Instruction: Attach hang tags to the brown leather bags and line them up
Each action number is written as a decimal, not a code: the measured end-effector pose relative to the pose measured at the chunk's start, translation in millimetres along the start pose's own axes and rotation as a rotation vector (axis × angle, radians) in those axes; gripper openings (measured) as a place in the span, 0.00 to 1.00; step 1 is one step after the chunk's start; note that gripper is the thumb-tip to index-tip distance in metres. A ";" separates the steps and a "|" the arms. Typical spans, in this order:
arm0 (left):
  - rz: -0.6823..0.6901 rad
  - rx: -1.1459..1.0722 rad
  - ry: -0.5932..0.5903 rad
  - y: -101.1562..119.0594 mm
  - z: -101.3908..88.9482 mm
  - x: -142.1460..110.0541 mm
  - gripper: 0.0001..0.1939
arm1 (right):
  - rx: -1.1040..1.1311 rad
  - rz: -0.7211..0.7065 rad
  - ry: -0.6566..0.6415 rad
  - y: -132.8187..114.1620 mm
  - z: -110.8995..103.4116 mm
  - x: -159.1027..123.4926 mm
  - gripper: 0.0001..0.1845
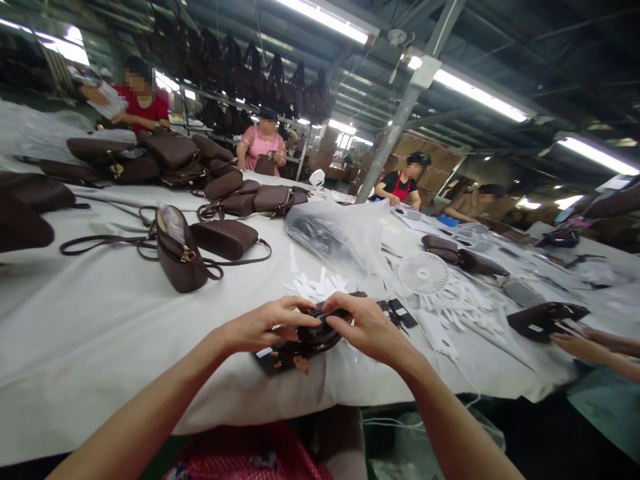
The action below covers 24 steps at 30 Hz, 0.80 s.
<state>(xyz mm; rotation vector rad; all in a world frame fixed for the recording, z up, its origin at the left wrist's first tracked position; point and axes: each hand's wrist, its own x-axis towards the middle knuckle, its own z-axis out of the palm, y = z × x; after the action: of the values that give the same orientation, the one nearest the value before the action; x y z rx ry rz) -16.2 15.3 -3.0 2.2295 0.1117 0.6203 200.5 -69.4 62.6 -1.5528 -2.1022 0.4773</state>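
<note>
A dark brown handbag [287, 355] lies in front of me near the table's front edge, with gold metal fittings along its near side. My left hand [277, 323] has its fingers closed on the bag's dark strap [323, 322] from the left. From the right, my right hand [357, 320] pinches the same strap, its thumb and fingertips close to those of the left. The fingers partly cover the strap and the bag's top. Black tags [400, 312] lie just right of my right hand, and white paper strips [320, 285] lie beyond the bag.
Brown handbags [183, 250] stand at the left, with a larger pile [170, 153] behind. Clear plastic [345, 233] lies ahead. A white fan [423, 272] stands to the right. A co-worker's hands [590, 343] hold a dark bag [540, 320] at far right. Several people work across the table.
</note>
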 end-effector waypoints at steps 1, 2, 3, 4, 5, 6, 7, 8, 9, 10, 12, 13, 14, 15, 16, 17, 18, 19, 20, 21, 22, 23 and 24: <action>0.003 -0.002 -0.012 1.9 -2.0 2.0 0.23 | 0.042 0.014 0.021 2.0 2.3 0.5 0.08; -0.001 0.004 -0.003 3.2 -2.6 3.7 0.21 | 0.089 0.027 0.048 4.2 5.0 1.3 0.08; -0.012 0.016 0.025 3.7 -1.7 5.0 0.19 | 0.146 0.038 0.068 6.6 8.0 2.3 0.07; -0.026 0.027 0.065 3.2 0.4 5.9 0.17 | 0.216 0.050 0.079 8.9 11.5 3.5 0.06; -0.037 0.033 0.110 1.9 3.6 6.4 0.14 | 0.301 0.063 0.085 11.0 15.1 4.9 0.04; -0.041 0.034 0.155 -0.4 7.5 6.5 0.11 | 0.398 0.075 0.086 12.6 18.7 6.3 0.03; -0.037 0.028 0.199 -3.3 11.8 6.4 0.10 | 0.493 0.086 0.085 13.7 22.1 7.7 0.02; -0.023 0.018 0.241 -6.7 16.2 6.2 0.09 | 0.567 0.096 0.089 14.0 24.8 8.9 0.02; -0.006 0.007 0.278 -10.2 20.4 6.1 0.10 | 0.603 0.102 0.102 13.5 26.6 9.7 0.03; 0.009 0.002 0.310 -13.5 24.4 6.1 0.10 | 0.595 0.102 0.120 12.2 27.4 10.2 0.04; 0.026 0.015 0.359 -18.2 31.6 7.3 0.12 | 0.476 0.078 0.134 7.9 25.4 9.8 0.02; 0.034 0.030 0.375 -19.3 35.0 8.6 0.12 | 0.395 0.059 0.126 5.5 22.7 8.9 0.02; 0.047 0.046 0.384 -19.8 38.4 10.3 0.11 | 0.328 0.042 0.111 3.5 19.2 7.7 0.04; 0.063 0.060 0.391 -19.8 41.8 12.3 0.10 | 0.287 0.031 0.092 2.1 15.1 6.3 0.05; 0.077 0.069 0.404 -19.4 45.1 14.6 0.09 | 0.276 0.021 0.072 1.6 10.8 4.8 0.06; 0.080 0.068 0.422 -19.1 48.0 17.0 0.08 | 0.290 0.014 0.059 2.0 6.8 3.4 0.07; 0.068 0.054 0.447 -18.9 50.4 19.6 0.07 | 0.320 0.008 0.052 3.4 3.4 2.2 0.06; 0.037 0.028 0.471 -18.8 51.9 22.3 0.07 | 0.356 0.006 0.049 5.5 1.0 1.2 0.05; 0.000 -0.007 0.484 -18.7 52.4 25.4 0.09 | 0.392 0.008 0.050 8.2 0.0 0.8 0.05; -0.028 -0.041 0.473 -18.3 52.0 28.8 0.13 | 0.427 0.009 0.061 11.0 0.5 0.9 0.05; -0.039 -0.067 0.434 -17.4 50.7 32.6 0.16 | 0.467 0.010 0.085 13.8 2.2 1.5 0.04; -0.030 -0.077 0.376 -15.9 48.9 36.5 0.18 | 0.523 0.013 0.115 16.2 4.8 2.7 0.04; -0.010 -0.073 0.308 -13.7 46.9 40.4 0.18 | 0.597 0.017 0.150 17.9 7.8 4.1 0.04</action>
<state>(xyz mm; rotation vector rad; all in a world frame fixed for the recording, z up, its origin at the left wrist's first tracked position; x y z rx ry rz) 42.7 3.5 -23.1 2.0489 0.2525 0.9442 209.2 -60.1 47.2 -1.2102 -1.6271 0.8701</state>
